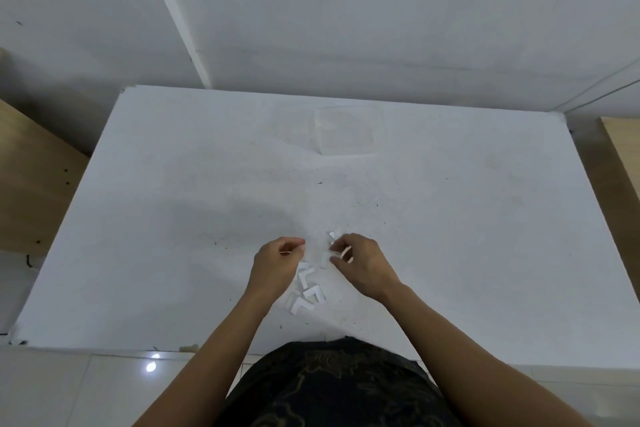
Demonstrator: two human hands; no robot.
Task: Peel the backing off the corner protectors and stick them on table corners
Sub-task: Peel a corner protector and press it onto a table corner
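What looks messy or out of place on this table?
White pieces lie scattered in a loose pile near the table's front edge, and dark specks dot its top. Nothing looks broken.

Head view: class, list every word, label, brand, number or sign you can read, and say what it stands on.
None can be read. The white table, the corner protectors and the clear container show no print; the dark shirt bears only a gold pattern, not letters.

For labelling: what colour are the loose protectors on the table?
The protectors are white, like the table; head view.
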